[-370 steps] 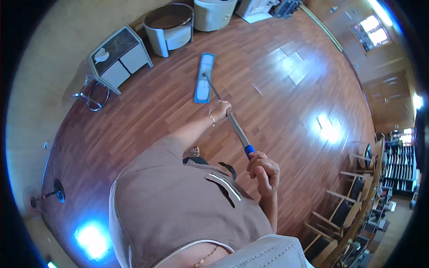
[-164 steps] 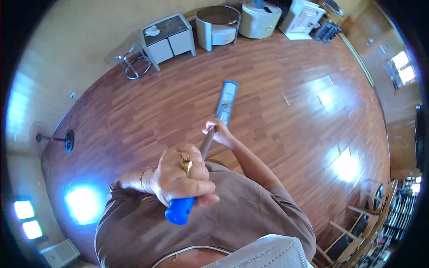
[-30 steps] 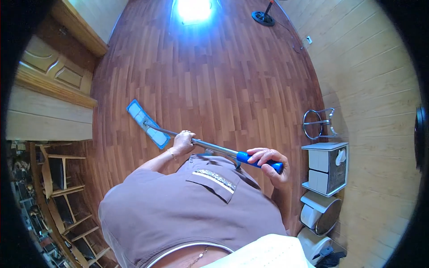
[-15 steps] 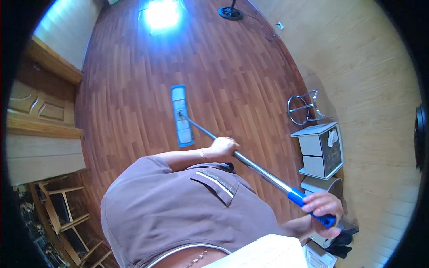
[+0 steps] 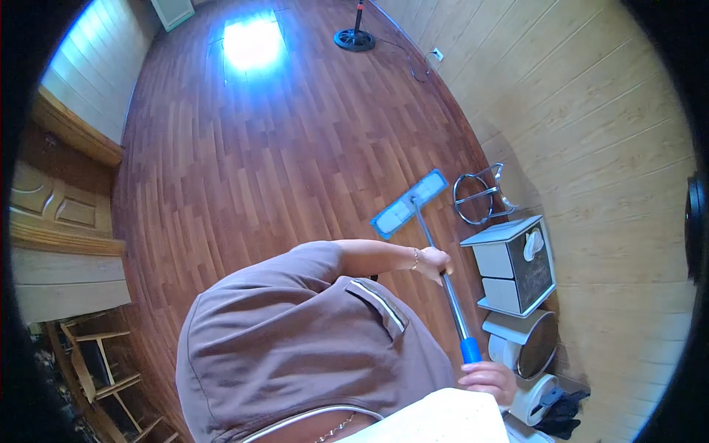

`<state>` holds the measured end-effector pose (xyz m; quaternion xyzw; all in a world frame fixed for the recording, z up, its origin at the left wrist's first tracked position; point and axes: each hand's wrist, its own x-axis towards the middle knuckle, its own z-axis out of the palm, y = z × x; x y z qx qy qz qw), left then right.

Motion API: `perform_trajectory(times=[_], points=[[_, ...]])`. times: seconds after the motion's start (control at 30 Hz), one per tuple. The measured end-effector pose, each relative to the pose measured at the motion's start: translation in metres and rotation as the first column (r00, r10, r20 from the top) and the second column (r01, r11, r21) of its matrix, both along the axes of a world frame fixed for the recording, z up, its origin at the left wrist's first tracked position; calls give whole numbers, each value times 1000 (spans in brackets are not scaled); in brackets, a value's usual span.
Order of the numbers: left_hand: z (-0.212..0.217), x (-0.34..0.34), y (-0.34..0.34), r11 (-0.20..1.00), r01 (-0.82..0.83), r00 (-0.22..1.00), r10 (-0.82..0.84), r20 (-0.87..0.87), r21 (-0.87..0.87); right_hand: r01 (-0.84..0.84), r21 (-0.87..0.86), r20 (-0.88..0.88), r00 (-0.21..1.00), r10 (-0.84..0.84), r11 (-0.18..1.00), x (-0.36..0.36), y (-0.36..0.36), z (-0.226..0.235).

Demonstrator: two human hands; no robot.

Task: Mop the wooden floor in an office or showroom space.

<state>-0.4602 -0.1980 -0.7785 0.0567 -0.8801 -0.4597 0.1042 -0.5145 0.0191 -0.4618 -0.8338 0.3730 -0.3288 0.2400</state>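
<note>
I hold a flat mop with both hands. Its blue, rectangular head [image 5: 408,203] lies flat on the wood floor [image 5: 258,162], close to a wire stool by the wall. My left hand [image 5: 433,262] is shut around the middle of the metal pole [image 5: 452,303], with the arm reaching across my body. My right hand [image 5: 489,381] grips the top end just below the blue handle sleeve [image 5: 470,349], near my chest. My brown shirt [image 5: 295,347] fills the lower middle of the view.
Along the panelled wall on the right stand a wire stool [image 5: 480,196], a small white drawer unit [image 5: 513,262] and round white bins [image 5: 532,351]. A stand with a round base [image 5: 354,37] is at the top. A wooden door [image 5: 52,214] and wooden chairs [image 5: 96,362] are on the left.
The mop head has swung from the open floor on the left over to the right, beside the wire stool. My right hand has come in closer to my chest.
</note>
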Motion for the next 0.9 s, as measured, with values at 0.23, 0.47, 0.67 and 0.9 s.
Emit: perform_trajectory(times=[0.23,0.47,0.67,0.9], points=[[-11,-67,-64,975,-158,985,166,40,-158,-44,-143,151,986,65,989,-87,-65,-36],[-19,-13,-144,842,-527,843,535,52,-116,-74,-94,364,926,103,993,-112,-161,-57],[-28,96,-203,620,-749,626,778,61,-233,-82,-15,577,813,76,997,-77,-261,-85],[-61,231,-250,321,-905,329,944,18,-281,-278,294,661,750,15,915,-3,-381,-119]])
